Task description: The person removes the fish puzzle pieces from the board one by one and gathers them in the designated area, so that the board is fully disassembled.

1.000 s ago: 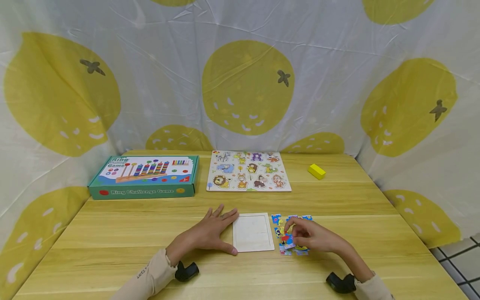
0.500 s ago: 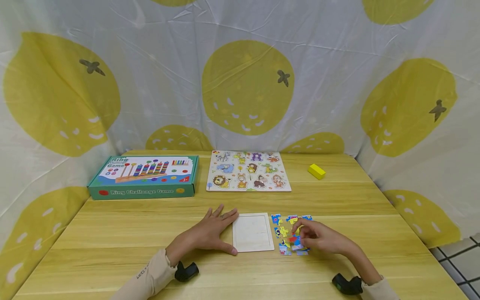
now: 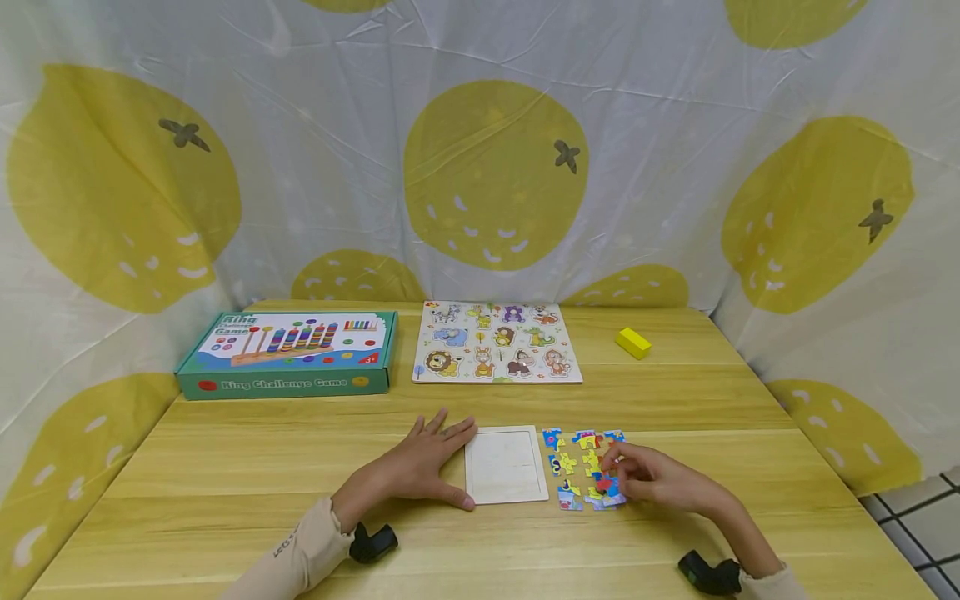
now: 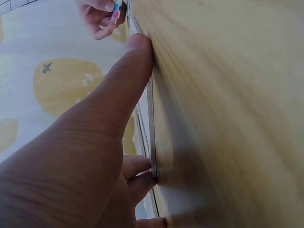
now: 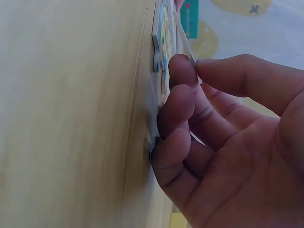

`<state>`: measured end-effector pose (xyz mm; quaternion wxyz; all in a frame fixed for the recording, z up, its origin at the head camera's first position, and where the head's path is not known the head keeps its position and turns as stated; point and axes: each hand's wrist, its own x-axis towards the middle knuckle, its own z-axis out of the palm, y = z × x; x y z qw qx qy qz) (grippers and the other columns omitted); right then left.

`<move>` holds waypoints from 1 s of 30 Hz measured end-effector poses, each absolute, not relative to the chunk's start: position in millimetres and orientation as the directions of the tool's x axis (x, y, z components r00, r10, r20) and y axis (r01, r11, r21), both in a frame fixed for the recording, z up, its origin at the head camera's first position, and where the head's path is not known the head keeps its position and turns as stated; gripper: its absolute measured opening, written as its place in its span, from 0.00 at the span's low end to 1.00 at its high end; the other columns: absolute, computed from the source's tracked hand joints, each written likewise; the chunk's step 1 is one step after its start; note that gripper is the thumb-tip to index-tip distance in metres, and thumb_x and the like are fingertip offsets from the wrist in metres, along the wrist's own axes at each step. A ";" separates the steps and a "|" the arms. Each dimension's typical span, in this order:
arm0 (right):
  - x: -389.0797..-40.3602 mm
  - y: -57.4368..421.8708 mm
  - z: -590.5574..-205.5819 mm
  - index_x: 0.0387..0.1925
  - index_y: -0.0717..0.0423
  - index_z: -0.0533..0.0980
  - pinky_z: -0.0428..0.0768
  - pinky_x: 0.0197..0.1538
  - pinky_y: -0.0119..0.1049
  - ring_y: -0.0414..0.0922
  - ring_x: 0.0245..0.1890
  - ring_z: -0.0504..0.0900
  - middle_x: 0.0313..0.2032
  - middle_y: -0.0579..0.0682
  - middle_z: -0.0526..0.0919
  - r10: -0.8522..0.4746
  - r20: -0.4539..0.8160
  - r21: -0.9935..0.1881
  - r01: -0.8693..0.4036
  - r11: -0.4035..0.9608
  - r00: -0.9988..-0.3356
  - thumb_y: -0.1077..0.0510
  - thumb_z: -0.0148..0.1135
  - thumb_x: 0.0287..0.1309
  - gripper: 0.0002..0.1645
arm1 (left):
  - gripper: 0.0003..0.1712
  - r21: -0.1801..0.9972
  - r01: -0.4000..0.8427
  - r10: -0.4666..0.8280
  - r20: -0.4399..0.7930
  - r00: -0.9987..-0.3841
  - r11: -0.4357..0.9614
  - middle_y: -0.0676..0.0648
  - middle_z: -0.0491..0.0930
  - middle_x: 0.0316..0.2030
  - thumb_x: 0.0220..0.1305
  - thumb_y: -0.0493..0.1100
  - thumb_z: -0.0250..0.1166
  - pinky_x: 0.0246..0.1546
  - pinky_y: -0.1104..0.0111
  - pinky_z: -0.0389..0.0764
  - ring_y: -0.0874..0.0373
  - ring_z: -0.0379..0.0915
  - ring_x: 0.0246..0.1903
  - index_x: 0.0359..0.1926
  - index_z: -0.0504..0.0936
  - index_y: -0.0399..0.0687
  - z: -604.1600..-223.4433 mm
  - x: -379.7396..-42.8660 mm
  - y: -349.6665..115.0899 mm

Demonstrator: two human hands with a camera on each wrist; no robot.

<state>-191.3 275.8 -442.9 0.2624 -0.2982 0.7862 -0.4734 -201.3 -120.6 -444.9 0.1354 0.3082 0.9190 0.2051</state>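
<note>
My right hand (image 3: 663,481) pinches a jigsaw puzzle piece (image 3: 607,483), blue and red, between thumb and index finger. It is just above the right side of several colourful jigsaw pieces (image 3: 566,464) laid in rough rows. In the right wrist view the pinched piece (image 5: 184,37) appears tilted and thin, clear of the table. My left hand (image 3: 418,463) lies with fingers spread on the table, its thumb and index finger touching the left edge of a white square puzzle tray (image 3: 507,465). Some pieces are hidden under the right hand.
A green ring game box (image 3: 292,354) stands at the back left. Beside it lies an animal puzzle board (image 3: 497,342). Farther right is a yellow block (image 3: 633,342). A lemon-print curtain (image 3: 495,175) encloses the table's back and sides.
My right hand has moved rightward over the pieces with the pinched one, uncovering more of the middle pieces. The left hand and tray have stayed put.
</note>
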 end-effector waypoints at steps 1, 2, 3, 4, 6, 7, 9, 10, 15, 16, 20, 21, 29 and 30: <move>-190.9 277.4 -442.9 0.49 0.63 0.68 0.72 0.29 0.27 0.35 0.27 0.72 0.29 0.47 0.75 -0.717 -0.131 -0.901 -0.220 0.375 -0.685 0.70 0.51 0.63 0.13 | 0.62 0.461 0.511 0.622 -0.123 -0.773 0.726 0.51 0.50 0.74 0.46 0.75 0.66 0.68 0.40 0.35 0.39 0.32 0.73 0.75 0.53 0.50 -444.8 -201.2 -120.6; -190.5 278.8 -442.8 0.49 0.63 0.68 0.72 0.29 0.28 0.35 0.27 0.72 0.29 0.47 0.74 -0.720 -0.128 -0.903 -0.220 0.369 -0.682 0.70 0.50 0.64 0.13 | 0.62 0.461 0.511 0.623 -0.122 -0.773 0.725 0.51 0.50 0.74 0.46 0.75 0.66 0.68 0.40 0.35 0.38 0.32 0.73 0.75 0.53 0.50 -444.7 -201.1 -120.6; -190.2 280.5 -442.7 0.49 0.63 0.68 0.72 0.29 0.27 0.35 0.27 0.72 0.29 0.46 0.74 -0.722 -0.125 -0.904 -0.221 0.365 -0.680 0.70 0.50 0.64 0.12 | 0.62 0.461 0.511 0.623 -0.122 -0.773 0.725 0.51 0.50 0.74 0.46 0.74 0.66 0.68 0.40 0.35 0.38 0.32 0.73 0.75 0.53 0.50 -444.5 -201.1 -120.5; -189.7 282.1 -442.5 0.49 0.64 0.68 0.71 0.28 0.28 0.36 0.26 0.71 0.28 0.47 0.74 -0.726 -0.121 -0.909 -0.218 0.355 -0.677 0.70 0.50 0.64 0.12 | 0.62 0.461 0.511 0.622 -0.122 -0.773 0.725 0.52 0.50 0.74 0.46 0.74 0.66 0.68 0.40 0.35 0.38 0.32 0.73 0.75 0.53 0.50 -444.4 -201.0 -120.5; -188.8 285.4 -442.6 0.49 0.64 0.68 0.71 0.27 0.28 0.36 0.25 0.71 0.28 0.48 0.74 -0.730 -0.118 -0.914 -0.213 0.344 -0.673 0.70 0.50 0.65 0.11 | 0.62 0.461 0.510 0.622 -0.123 -0.774 0.726 0.52 0.50 0.74 0.46 0.74 0.66 0.68 0.40 0.35 0.39 0.32 0.73 0.75 0.53 0.50 -444.1 -200.9 -120.5; -188.4 287.1 -443.0 0.49 0.64 0.68 0.71 0.26 0.29 0.36 0.25 0.70 0.29 0.48 0.74 -0.730 -0.116 -0.916 -0.211 0.340 -0.674 0.70 0.50 0.65 0.11 | 0.62 0.460 0.510 0.622 -0.123 -0.774 0.726 0.52 0.50 0.74 0.46 0.74 0.66 0.68 0.40 0.35 0.39 0.32 0.73 0.75 0.53 0.50 -444.0 -200.9 -120.5; -187.5 290.4 -443.6 0.49 0.64 0.68 0.70 0.26 0.28 0.35 0.25 0.70 0.29 0.49 0.75 -0.727 -0.120 -0.916 -0.207 0.344 -0.676 0.69 0.49 0.65 0.11 | 0.62 0.460 0.510 0.621 -0.124 -0.774 0.727 0.52 0.50 0.74 0.46 0.74 0.66 0.68 0.40 0.35 0.39 0.33 0.73 0.75 0.53 0.50 -443.7 -200.8 -120.5; -187.0 291.8 -443.9 0.49 0.64 0.68 0.69 0.25 0.28 0.35 0.25 0.70 0.30 0.49 0.75 -0.726 -0.119 -0.916 -0.208 0.344 -0.678 0.69 0.49 0.65 0.11 | 0.62 0.460 0.510 0.621 -0.124 -0.774 0.727 0.52 0.50 0.74 0.46 0.74 0.66 0.68 0.40 0.35 0.38 0.33 0.73 0.75 0.54 0.50 -443.5 -200.7 -120.5; -185.8 297.7 -445.4 0.49 0.63 0.68 0.68 0.24 0.28 0.32 0.24 0.68 0.27 0.45 0.73 -0.713 -0.131 -0.904 -0.212 0.371 -0.688 0.69 0.50 0.65 0.11 | 0.62 0.465 0.510 0.623 -0.122 -0.773 0.724 0.51 0.51 0.74 0.46 0.73 0.66 0.68 0.39 0.35 0.38 0.33 0.73 0.74 0.54 0.49 -442.7 -200.1 -120.5; -185.5 298.5 -445.1 0.49 0.63 0.68 0.67 0.23 0.28 0.32 0.23 0.68 0.27 0.44 0.72 -0.711 -0.134 -0.901 -0.213 0.377 -0.691 0.69 0.50 0.65 0.11 | 0.62 0.466 0.510 0.623 -0.121 -0.773 0.723 0.51 0.51 0.74 0.46 0.73 0.66 0.68 0.39 0.35 0.38 0.33 0.73 0.74 0.54 0.49 -442.5 -199.9 -120.6; -184.1 301.8 -444.5 0.49 0.63 0.68 0.67 0.24 0.27 0.32 0.24 0.68 0.26 0.43 0.71 -0.703 -0.138 -0.892 -0.221 0.394 -0.698 0.68 0.50 0.65 0.12 | 0.62 0.467 0.512 0.625 -0.117 -0.772 0.721 0.50 0.51 0.74 0.46 0.73 0.66 0.68 0.39 0.35 0.38 0.33 0.73 0.74 0.54 0.49 -442.3 -199.4 -120.8; -183.8 302.6 -444.2 0.49 0.63 0.68 0.67 0.25 0.26 0.32 0.24 0.68 0.27 0.43 0.71 -0.699 -0.138 -0.889 -0.224 0.400 -0.701 0.68 0.50 0.65 0.12 | 0.62 0.467 0.513 0.625 -0.116 -0.772 0.720 0.50 0.51 0.74 0.46 0.73 0.66 0.68 0.39 0.36 0.38 0.33 0.73 0.74 0.54 0.49 -442.2 -199.4 -120.9; -181.0 307.4 -442.9 0.51 0.64 0.70 0.67 0.22 0.27 0.33 0.23 0.68 0.28 0.46 0.74 -0.683 -0.142 -0.893 -0.205 0.400 -0.717 0.70 0.49 0.64 0.15 | 0.62 0.466 0.514 0.625 -0.117 -0.772 0.721 0.50 0.51 0.74 0.46 0.73 0.66 0.68 0.39 0.36 0.38 0.33 0.73 0.74 0.54 0.49 -442.3 -199.5 -120.6; -181.0 307.7 -443.2 0.52 0.64 0.70 0.67 0.22 0.27 0.33 0.23 0.68 0.28 0.46 0.74 -0.681 -0.144 -0.893 -0.203 0.403 -0.718 0.70 0.49 0.64 0.15 | 0.62 0.464 0.515 0.625 -0.116 -0.772 0.721 0.50 0.51 0.74 0.46 0.73 0.66 0.68 0.39 0.36 0.38 0.33 0.73 0.74 0.54 0.49 -442.5 -199.7 -120.6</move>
